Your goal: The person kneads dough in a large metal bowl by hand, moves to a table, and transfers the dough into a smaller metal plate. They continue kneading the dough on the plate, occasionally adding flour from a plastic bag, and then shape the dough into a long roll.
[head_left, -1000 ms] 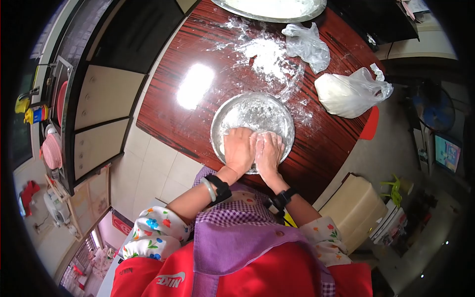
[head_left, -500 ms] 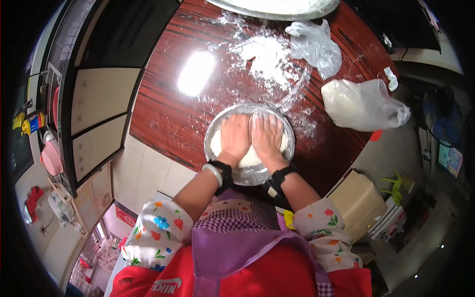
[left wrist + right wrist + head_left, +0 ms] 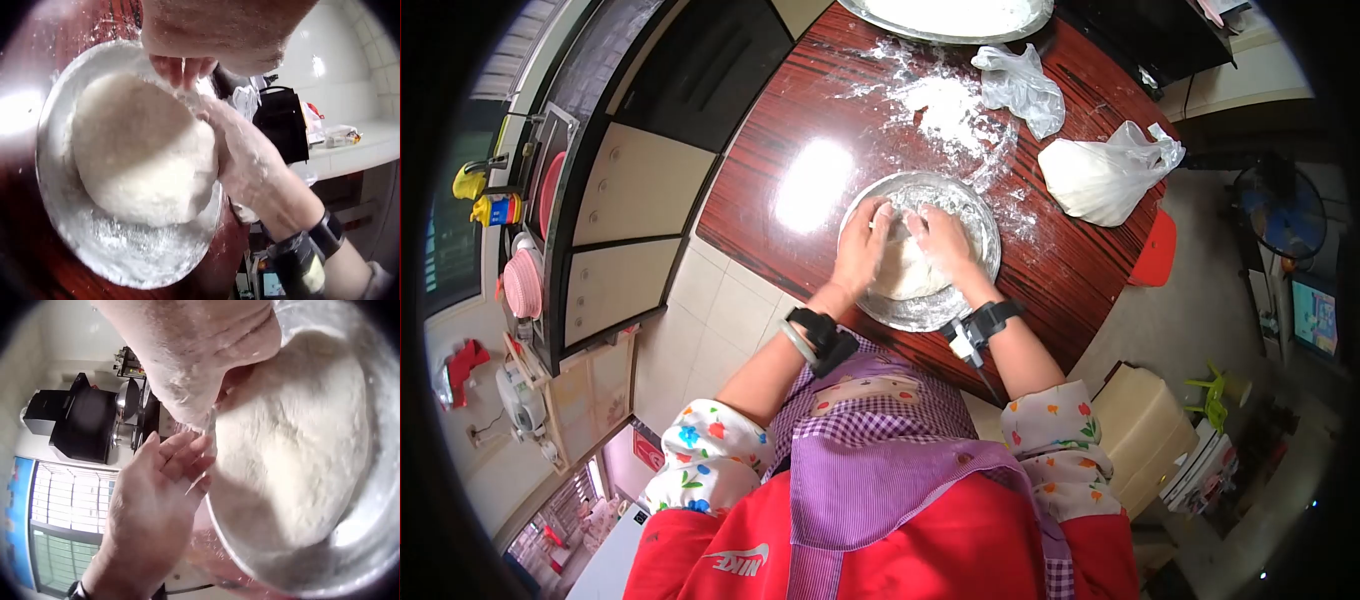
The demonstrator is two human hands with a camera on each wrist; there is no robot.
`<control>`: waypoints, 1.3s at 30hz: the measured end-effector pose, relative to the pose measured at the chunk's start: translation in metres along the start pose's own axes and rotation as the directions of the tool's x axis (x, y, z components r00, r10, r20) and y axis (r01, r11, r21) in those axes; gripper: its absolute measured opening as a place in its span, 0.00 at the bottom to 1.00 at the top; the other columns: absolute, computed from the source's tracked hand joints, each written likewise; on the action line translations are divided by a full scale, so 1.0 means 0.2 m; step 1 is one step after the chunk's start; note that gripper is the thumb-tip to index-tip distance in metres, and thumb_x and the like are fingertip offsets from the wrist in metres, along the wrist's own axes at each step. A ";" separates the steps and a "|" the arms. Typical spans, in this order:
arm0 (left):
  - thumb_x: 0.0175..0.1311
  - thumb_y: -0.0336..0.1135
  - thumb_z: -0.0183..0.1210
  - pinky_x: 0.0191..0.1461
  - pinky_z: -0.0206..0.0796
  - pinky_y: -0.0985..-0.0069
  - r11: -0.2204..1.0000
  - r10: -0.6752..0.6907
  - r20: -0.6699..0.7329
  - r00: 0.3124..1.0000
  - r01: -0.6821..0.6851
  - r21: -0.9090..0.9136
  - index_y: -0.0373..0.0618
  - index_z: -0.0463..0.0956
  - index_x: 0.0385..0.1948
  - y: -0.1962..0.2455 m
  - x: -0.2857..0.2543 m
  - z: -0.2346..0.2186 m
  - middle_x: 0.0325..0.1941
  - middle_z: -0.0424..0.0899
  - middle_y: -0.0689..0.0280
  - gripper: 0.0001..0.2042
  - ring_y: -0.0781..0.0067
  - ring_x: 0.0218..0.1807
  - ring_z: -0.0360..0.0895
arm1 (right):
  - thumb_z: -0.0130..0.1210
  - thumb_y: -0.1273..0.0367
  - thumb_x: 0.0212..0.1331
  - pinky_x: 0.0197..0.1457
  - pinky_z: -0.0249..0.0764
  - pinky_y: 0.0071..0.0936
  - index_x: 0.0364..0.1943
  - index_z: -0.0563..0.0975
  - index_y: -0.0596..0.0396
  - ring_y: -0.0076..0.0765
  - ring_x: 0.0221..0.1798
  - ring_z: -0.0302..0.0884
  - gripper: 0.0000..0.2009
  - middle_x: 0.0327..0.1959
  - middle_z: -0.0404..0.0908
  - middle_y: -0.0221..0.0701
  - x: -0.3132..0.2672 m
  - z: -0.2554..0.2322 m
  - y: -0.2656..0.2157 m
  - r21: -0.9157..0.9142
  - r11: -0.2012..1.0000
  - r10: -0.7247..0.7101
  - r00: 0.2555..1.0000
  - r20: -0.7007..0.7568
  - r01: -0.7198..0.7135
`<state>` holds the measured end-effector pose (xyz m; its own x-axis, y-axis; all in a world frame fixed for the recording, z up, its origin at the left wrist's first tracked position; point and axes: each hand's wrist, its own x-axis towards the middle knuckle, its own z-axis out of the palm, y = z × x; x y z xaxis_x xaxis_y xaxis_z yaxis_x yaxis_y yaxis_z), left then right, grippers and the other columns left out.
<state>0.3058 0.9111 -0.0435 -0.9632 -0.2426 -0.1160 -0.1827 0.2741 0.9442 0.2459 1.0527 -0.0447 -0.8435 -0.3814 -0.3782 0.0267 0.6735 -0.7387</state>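
Observation:
A pale, soft lump of dough (image 3: 908, 268) lies in a round metal basin (image 3: 990, 265) dusted with flour. My left hand (image 3: 863, 245) is at its far left side, fingers curled in at the far edge. Opposite it, my right hand (image 3: 943, 240) bends its fingers over the far right edge. In the left wrist view the dough (image 3: 137, 150) looks thick and rounded, and the right hand (image 3: 244, 150) holds its side. Floury fingers of the left hand (image 3: 150, 506) curl at the rim of the dough in the right wrist view. The right fingertips are partly hidden there.
Loose flour (image 3: 945, 110) is scattered over the dark red table (image 3: 750, 220) beyond the basin. A crumpled plastic bag (image 3: 1025, 90) and a tied bag with white contents (image 3: 1095, 180) lie at the right. A larger metal basin (image 3: 945, 35) stands at the far edge.
Both hands pressed flat on the dough half a second ago; now they have moved to its far edge with fingers curled in. More of the dough shows between them.

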 end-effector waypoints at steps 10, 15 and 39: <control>0.61 0.39 0.47 0.50 0.57 0.61 0.847 0.166 0.093 0.982 -0.191 0.496 0.41 0.71 0.47 0.05 -0.28 0.17 0.46 0.75 0.55 0.16 0.54 0.47 0.69 | 0.50 0.64 0.56 0.45 0.60 0.39 0.26 0.73 0.51 0.40 0.40 0.70 0.08 0.30 0.73 0.33 -0.42 0.23 0.10 -0.554 0.818 -0.413 0.826 -0.383 0.152; 0.61 0.38 0.45 0.52 0.54 0.60 0.801 0.150 0.165 0.975 -0.218 0.557 0.41 0.69 0.48 -0.02 -0.16 0.19 0.51 0.72 0.56 0.17 0.53 0.49 0.66 | 0.50 0.63 0.55 0.50 0.61 0.39 0.33 0.77 0.52 0.38 0.47 0.70 0.10 0.41 0.76 0.31 -0.27 0.20 0.14 -0.594 0.786 -0.427 0.845 -0.320 0.172; 0.42 0.57 0.67 0.55 0.65 0.64 0.747 -0.074 0.441 0.895 -0.243 0.619 0.36 0.73 0.46 0.03 -0.06 -0.06 0.44 0.76 0.49 0.35 0.51 0.51 0.71 | 0.51 0.71 0.60 0.48 0.73 0.29 0.43 0.74 0.62 0.35 0.41 0.77 0.10 0.36 0.79 0.41 -0.23 -0.22 0.30 0.289 0.949 0.004 0.910 -0.415 0.128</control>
<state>0.3182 0.9041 -0.0330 -0.9351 0.1728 -0.3094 -0.0243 0.8398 0.5423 0.2630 1.1376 -0.0470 -0.9900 -0.0810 -0.1155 0.0729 0.4069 -0.9106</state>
